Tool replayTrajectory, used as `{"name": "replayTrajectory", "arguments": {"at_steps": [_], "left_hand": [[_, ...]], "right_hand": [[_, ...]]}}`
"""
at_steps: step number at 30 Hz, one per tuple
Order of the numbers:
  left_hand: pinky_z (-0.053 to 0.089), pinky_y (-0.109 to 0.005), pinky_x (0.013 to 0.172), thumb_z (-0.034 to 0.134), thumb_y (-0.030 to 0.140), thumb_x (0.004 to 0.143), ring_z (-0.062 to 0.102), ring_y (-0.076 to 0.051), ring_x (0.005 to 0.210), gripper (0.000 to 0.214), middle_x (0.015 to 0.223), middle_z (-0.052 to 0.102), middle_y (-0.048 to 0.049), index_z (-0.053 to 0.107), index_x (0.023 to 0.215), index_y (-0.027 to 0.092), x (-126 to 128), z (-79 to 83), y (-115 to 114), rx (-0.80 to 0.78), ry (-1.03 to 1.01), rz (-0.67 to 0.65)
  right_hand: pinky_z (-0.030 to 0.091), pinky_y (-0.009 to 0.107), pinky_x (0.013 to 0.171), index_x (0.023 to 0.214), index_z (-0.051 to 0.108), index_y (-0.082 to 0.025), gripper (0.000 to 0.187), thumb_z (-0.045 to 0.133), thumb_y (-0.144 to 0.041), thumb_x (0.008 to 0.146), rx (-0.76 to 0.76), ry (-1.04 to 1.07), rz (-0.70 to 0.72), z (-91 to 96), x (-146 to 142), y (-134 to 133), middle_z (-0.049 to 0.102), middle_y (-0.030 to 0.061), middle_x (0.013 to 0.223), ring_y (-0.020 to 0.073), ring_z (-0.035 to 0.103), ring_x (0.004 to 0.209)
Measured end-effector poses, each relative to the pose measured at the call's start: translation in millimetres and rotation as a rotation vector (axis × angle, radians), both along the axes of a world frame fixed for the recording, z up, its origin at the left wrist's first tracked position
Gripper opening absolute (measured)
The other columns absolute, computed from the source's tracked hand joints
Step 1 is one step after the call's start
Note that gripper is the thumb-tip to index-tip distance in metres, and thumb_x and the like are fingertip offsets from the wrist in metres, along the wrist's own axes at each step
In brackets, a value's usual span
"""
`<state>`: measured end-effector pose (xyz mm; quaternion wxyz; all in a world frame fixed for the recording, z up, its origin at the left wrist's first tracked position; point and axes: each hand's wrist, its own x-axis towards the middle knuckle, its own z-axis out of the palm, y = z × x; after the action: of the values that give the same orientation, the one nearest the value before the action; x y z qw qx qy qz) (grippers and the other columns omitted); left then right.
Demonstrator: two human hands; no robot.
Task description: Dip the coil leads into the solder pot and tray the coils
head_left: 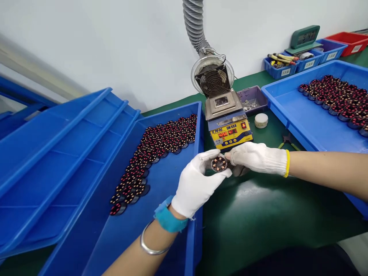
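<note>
Round part point(219, 164) in left hand point(193, 184); right hand point(254, 158) at its rim

Bare green mat point(258, 207) on the near side of the right hand point(255, 156) leaves a wide lane; straight ahead the machine point(231, 134) blocks the way, fan point(215, 82) and hose point(195, 23) above its back; right of it, puck point(261, 120) and pliers point(287, 141) interrupt a narrow strip before the right tray's point(304, 111) wall; the left tray point(163, 180) has open floor beside its parts point(166, 136), hemmed by a wall and, leftward, the tilted stack point(57, 161).
</note>
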<state>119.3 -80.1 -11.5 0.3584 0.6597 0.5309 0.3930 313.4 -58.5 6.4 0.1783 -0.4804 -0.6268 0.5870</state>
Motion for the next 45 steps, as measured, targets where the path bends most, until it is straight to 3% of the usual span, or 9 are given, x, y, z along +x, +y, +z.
{"name": "replayTrajectory", "arguments": {"at_steps": [5,13,20,27,31,34,37,41,45], "left_hand": [[0.054,-0.039,0.090,0.079,0.030,0.067,0.067,-0.023,0.095,0.039,0.102,0.067,-0.0073,0.061,0.100,0.019,-2.7,-7.0,0.5,0.209,0.196,-0.052],[0.056,-0.034,0.081,0.079,0.036,0.068,0.067,-0.020,0.087,0.038,0.094,0.066,-0.0043,0.058,0.096,0.020,-2.7,-13.2,3.7,0.282,0.301,0.037],[0.054,-0.031,0.085,0.075,0.029,0.072,0.067,-0.019,0.092,0.031,0.101,0.067,-0.0037,0.059,0.098,0.021,2.1,-5.9,-0.5,0.434,0.415,-0.033],[0.051,-0.031,0.095,0.065,0.024,0.077,0.065,-0.022,0.108,0.037,0.120,0.067,-0.0051,0.064,0.114,0.021,-2.3,-5.6,-1.1,0.464,0.421,-0.088],[0.051,-0.030,0.089,0.064,0.024,0.075,0.068,-0.023,0.097,0.035,0.106,0.073,-0.0039,0.068,0.110,0.022,3.1,0.7,-2.8,0.366,0.498,-0.006],[0.051,-0.029,0.066,0.066,0.027,0.073,0.067,-0.021,0.070,0.009,0.071,0.071,-0.0024,0.069,0.078,0.020,2.8,15.5,-2.7,0.148,0.535,0.018],[0.040,-0.025,0.045,0.072,0.033,0.069,0.054,-0.014,0.046,0.022,0.049,0.058,0.0013,0.059,0.058,0.019,-9.1,35.1,0.7,-0.206,0.410,-0.171],[0.042,-0.024,0.045,0.082,0.043,0.057,0.056,-0.013,0.049,0.034,0.058,0.064,-0.0007,0.062,0.067,0.017,-27.9,49.7,8.4,-0.287,0.158,-0.277],[0.045,-0.025,0.046,0.058,0.065,0.077,0.061,-0.015,0.055,0.052,0.068,0.067,-0.0056,0.061,0.085,0.014,-21.2,42.2,9.0,-0.253,-0.017,-0.166]], "right_hand": [[0.044,0.020,0.050,0.079,0.070,-0.023,0.032,0.057,-0.052,0.081,0.061,-0.065,0.109,-5.2,-1.8,-2.3,0.072,0.0013,0.072,0.0145,0.066,0.062],[0.048,0.020,0.050,0.065,0.062,-0.019,0.020,0.061,-0.034,0.077,0.079,-0.096,-0.089,8.8,2.5,7.2,0.067,0.0005,0.062,0.0120,0.062,0.053],[0.051,0.022,0.068,0.104,0.071,-0.024,0.030,0.068,-0.031,0.075,0.181,-0.055,-0.081,-6.7,-5.9,4.2,0.074,-0.0006,0.088,0.0156,0.067,0.081],[0.053,0.026,0.072,0.102,0.069,-0.020,0.026,0.065,-0.025,0.076,0.345,-0.071,-0.144,-7.6,-15.2,-7.5,0.072,0.0010,0.092,0.0160,0.067,0.082],[0.054,0.028,0.079,0.104,0.069,-0.020,0.029,0.066,-0.026,0.076,0.536,-0.120,-0.189,-5.6,-14.3,-15.1,0.071,0.0032,0.101,0.0167,0.066,0.087],[0.054,0.031,0.085,0.108,0.069,-0.021,0.032,0.067,-0.027,0.076,0.567,-0.116,-0.207,-5.1,-13.8,-18.4,0.071,0.0031,0.107,0.0176,0.067,0.092],[0.055,0.029,0.083,0.107,0.069,-0.020,0.031,0.065,-0.024,0.076,0.453,-0.040,-0.230,-3.6,-12.6,-15.5,0.072,0.0036,0.105,0.0172,0.067,0.092],[0.056,0.027,0.075,0.102,0.070,-0.019,0.027,0.067,-0.022,0.075,0.283,0.031,-0.291,-2.6,-9.5,-5.6,0.073,0.0035,0.097,0.0163,0.068,0.085],[0.055,0.026,0.071,0.104,0.071,-0.019,0.029,0.066,-0.023,0.075,0.246,0.068,-0.283,-6.7,-7.5,-2.1,0.073,0.0038,0.097,0.0153,0.068,0.081]]}}
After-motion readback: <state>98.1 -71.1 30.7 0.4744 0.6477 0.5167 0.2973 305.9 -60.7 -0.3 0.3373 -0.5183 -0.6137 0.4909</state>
